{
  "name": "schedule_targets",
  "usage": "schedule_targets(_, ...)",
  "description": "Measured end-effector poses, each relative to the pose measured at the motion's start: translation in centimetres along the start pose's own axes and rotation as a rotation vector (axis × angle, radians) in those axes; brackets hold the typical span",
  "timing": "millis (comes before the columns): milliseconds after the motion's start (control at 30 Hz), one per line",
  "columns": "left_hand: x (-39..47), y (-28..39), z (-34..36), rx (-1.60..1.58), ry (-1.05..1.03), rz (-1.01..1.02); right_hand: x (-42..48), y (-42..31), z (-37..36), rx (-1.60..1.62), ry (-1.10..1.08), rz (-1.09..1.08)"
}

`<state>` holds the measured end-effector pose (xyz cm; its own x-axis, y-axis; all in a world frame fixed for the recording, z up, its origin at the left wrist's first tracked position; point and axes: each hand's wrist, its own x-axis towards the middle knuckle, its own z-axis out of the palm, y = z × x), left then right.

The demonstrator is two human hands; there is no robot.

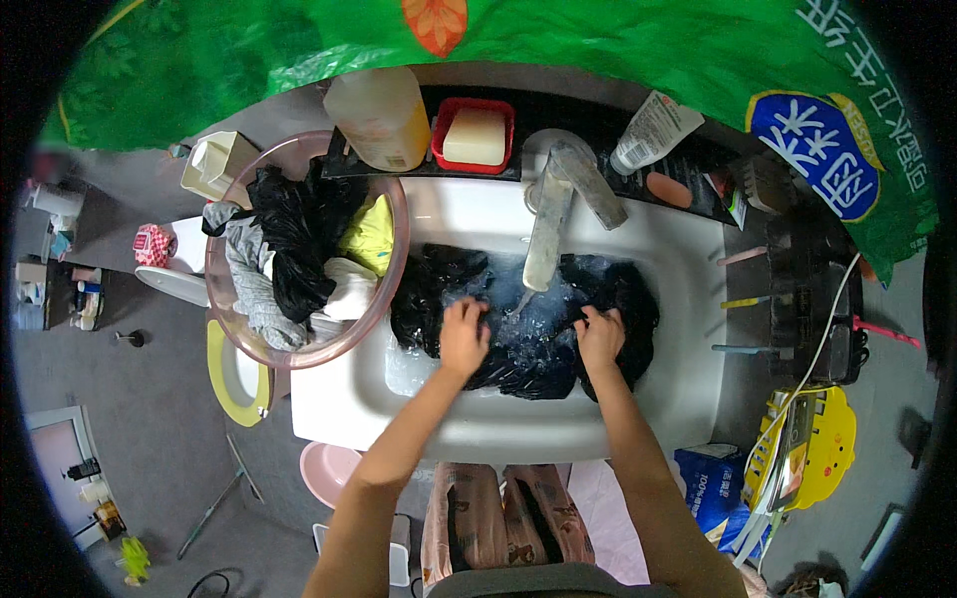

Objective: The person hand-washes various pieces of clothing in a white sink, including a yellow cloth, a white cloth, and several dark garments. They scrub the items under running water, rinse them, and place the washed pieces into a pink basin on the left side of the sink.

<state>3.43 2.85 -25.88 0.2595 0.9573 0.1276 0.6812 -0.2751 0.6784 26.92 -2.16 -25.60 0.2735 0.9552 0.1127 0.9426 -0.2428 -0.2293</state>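
Note:
Dark wet cloth, a black garment [527, 374], lies spread in soapy water in the white sink [516, 430]. My left hand [463, 340] grips the cloth on its left side, the fingers curled at the water. On the right, my right hand [600, 336] pinches a dark fold between thumb and fingers. Between and above both hands, the faucet [544, 247] lets a thin stream of water fall onto the garment. Part of the cloth is under the bluish, bubbly water.
A clear plastic basin [400, 280] with black, grey, yellow and white clothes overlaps the sink's left side. On the back ledge stand a jug [381, 119], a soap bar [475, 137] in a red dish and a tube [654, 134]. Toothbrushes [744, 303] jut out at right.

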Motion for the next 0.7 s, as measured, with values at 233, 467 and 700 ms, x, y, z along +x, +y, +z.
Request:
schedule_targets(233, -6.3, 2.8, 1.4, 0.319, -0.5, -0.063, 1.2, -5.4, -3.5, 0.876, -0.016, 0.404)
schedule_targets(467, -3.4, 5.0, -1.1, 0.044, -0.474, -0.312, 1.2, -6.4, -7.8, 2.007, -0.18, 1.18)
schedule_targets(700, -3.2, 3.0, 8.8, -0.737, 0.123, -0.385, -1.7, -10.9, -11.8, 2.443, -0.513, 1.089)
